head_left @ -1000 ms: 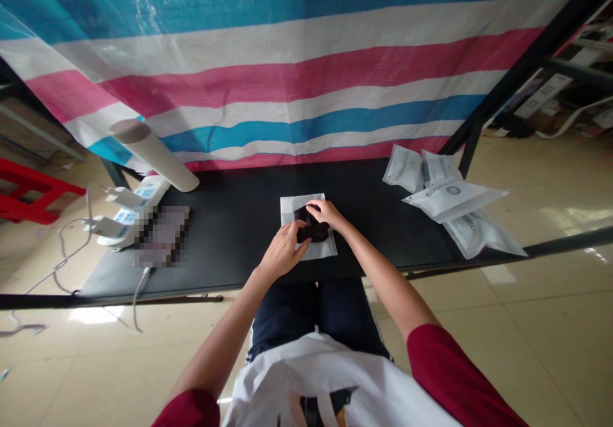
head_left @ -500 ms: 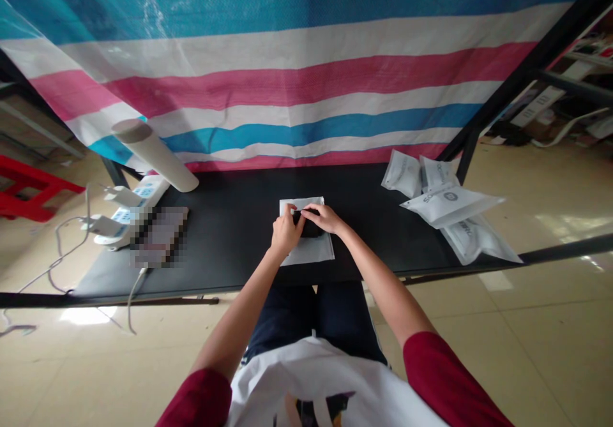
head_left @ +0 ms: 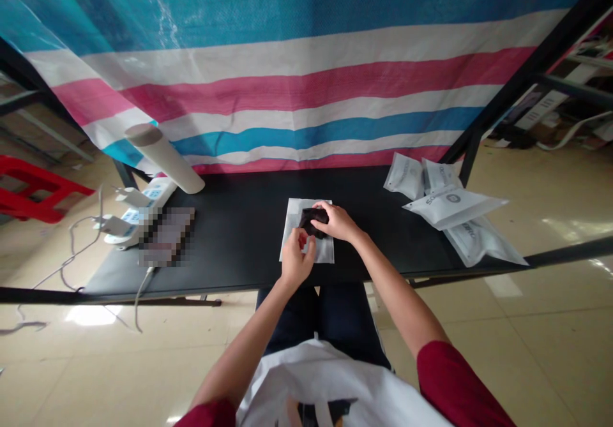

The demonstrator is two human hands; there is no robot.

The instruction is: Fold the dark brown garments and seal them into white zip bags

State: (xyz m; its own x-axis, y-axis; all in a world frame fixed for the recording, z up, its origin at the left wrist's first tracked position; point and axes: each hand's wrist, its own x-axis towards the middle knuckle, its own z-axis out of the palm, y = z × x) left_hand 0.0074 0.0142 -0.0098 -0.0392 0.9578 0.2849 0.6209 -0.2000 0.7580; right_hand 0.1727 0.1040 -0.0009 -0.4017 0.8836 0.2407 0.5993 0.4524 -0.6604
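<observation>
A flat white pouch (head_left: 299, 213) lies on the black table (head_left: 239, 223) in front of me. On it sits a small dark folded item (head_left: 311, 221). My right hand (head_left: 339, 223) rests on that dark item, fingers curled over its right side and pressing it down. My left hand (head_left: 297, 261) is at the pouch's near edge, just below the dark item, with thumb and fingers bent in a loose pinch; what it grips, if anything, is hidden.
A pile of white printed pouches (head_left: 450, 207) lies at the table's right end. At the left are a white cardboard tube (head_left: 163, 156), a white power strip with plugs (head_left: 134, 210) and a blurred flat object (head_left: 165, 245). A striped tarp (head_left: 306, 82) hangs behind.
My left hand has drawn back from the far left of the dark item toward me, to the pouch's near edge. My right hand stays on the dark item.
</observation>
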